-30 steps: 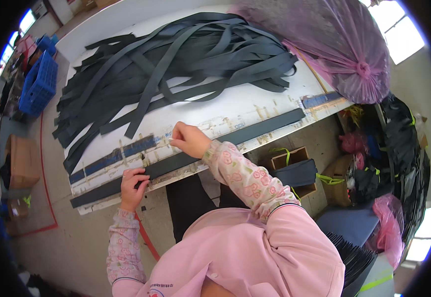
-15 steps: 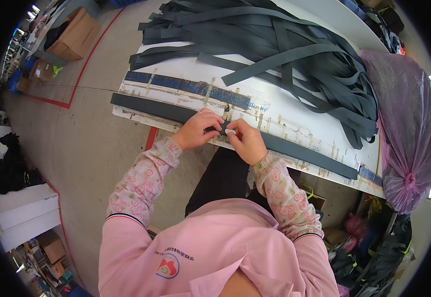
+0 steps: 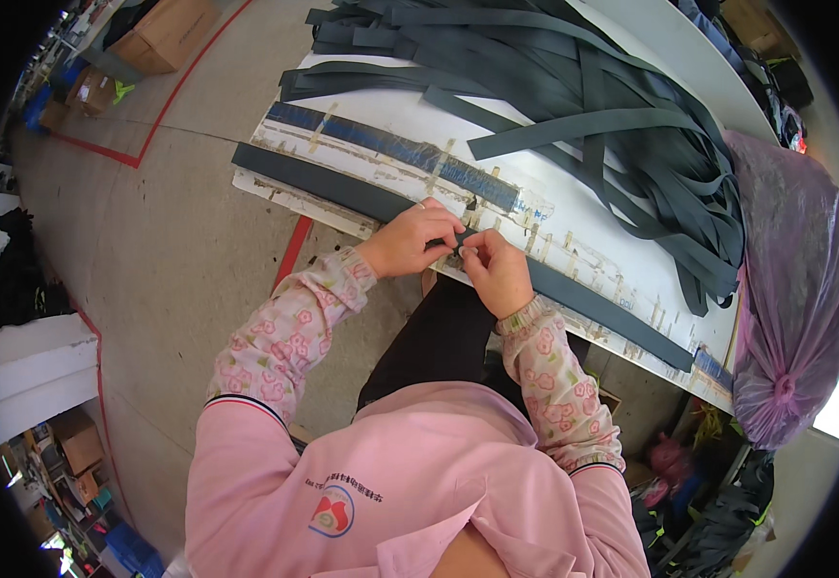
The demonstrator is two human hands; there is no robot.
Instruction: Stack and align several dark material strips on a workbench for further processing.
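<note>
A long dark grey webbing strip (image 3: 612, 314) lies flat along the near edge of the white board-topped table (image 3: 354, 93). My left hand (image 3: 412, 239) is closed at the middle of this strip, thumb and fingertips pinching its edge. Right beside it, my right hand (image 3: 499, 276) is closed too, thumb and index finger pressed together over the strip around a small whitish piece, mostly hidden by the fingers. The two hands' fingertips almost meet. Behind them a large loose heap of the same grey strips (image 3: 525, 82) covers the table's far side.
Worn blue tape (image 3: 390, 149) and tape marks run along the table, behind the strip. A tied pink plastic bag (image 3: 790, 279) stands at the right end. Cardboard boxes (image 3: 164, 37) are at the far left, and a red line (image 3: 188, 87) crosses the floor.
The view has shifted, so the table sits more tilted. Both hands stay at the strip's middle; the right fingertips have closed in, and the white piece shows less.
</note>
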